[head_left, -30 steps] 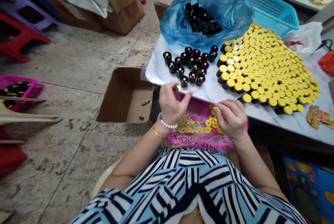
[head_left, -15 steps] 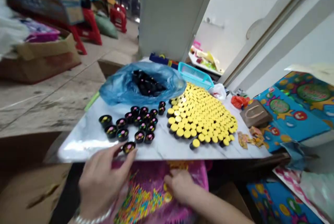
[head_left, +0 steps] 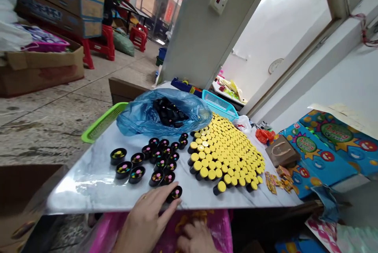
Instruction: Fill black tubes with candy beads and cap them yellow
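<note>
My left hand (head_left: 146, 215) rests at the front edge of the marble-look tabletop (head_left: 88, 182), fingers pinched round a small black cup (head_left: 175, 194) holding coloured beads. More open black cups (head_left: 141, 160) with beads stand in a cluster behind it. To their right is a large block of yellow-capped cups (head_left: 227, 150). My right hand (head_left: 195, 239) is below the table edge, fingers curled in a pink basket (head_left: 220, 223) on my lap; what it holds is hidden.
A blue plastic bag (head_left: 141, 117) of empty black cups lies at the back of the table, with a green tray (head_left: 102, 123) to its left and a cyan basket (head_left: 220, 103) behind. Small packets (head_left: 279, 180) and colourful cartons (head_left: 319, 150) sit at right. A cardboard box (head_left: 17, 190) stands left.
The view has tilted up from my lap to the table and room. My left hand has moved right along the table edge onto the nearest black cup; my right hand stays in the pink basket.
</note>
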Available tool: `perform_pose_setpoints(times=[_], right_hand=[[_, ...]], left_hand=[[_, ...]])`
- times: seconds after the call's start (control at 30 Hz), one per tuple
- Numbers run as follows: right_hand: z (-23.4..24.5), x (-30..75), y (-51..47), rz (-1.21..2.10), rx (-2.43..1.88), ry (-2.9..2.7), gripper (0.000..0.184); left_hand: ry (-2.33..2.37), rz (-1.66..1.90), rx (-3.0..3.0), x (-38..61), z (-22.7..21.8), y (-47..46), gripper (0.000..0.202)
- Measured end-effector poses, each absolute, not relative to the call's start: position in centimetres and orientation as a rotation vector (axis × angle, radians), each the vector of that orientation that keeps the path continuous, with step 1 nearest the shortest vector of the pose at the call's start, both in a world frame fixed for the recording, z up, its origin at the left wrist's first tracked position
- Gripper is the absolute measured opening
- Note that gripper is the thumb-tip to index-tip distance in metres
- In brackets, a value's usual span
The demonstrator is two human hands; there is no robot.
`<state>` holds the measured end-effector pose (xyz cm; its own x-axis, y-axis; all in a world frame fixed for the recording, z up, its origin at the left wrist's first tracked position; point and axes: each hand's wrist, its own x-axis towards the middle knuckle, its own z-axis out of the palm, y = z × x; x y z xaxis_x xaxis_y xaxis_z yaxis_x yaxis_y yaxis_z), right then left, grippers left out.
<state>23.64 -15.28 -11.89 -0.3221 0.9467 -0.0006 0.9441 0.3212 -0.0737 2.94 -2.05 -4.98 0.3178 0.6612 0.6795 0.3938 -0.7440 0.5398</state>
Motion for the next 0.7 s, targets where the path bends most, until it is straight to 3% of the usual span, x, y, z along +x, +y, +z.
perform_pose_setpoints(times=[0.17,0.4,0.5,0.7], right_hand=[[-9.1,23.2,-15.4,0.665,-1.807,-2.218,0.019],[-3.6,21.7,-16.4,1.245,-1.716,-1.225,0.013],[-0.8,21.3,-14.5,1.296,-1.560,-0.843,0.026],[3.1,20.0,-11.4,1.178,-1.477,-0.784,0.021]], left_hand=[[0.925,1.416,2.271,2.7,-5.0,-2.2,0.040],[0.969,1.134,2.277,2.1,-2.5,-3.7,0.038],[0.961,1.141,2.243,2.3,-2.3,-3.6,0.036],[0.935,1.106,2.208,2.1,-2.0,-3.7,0.029]])
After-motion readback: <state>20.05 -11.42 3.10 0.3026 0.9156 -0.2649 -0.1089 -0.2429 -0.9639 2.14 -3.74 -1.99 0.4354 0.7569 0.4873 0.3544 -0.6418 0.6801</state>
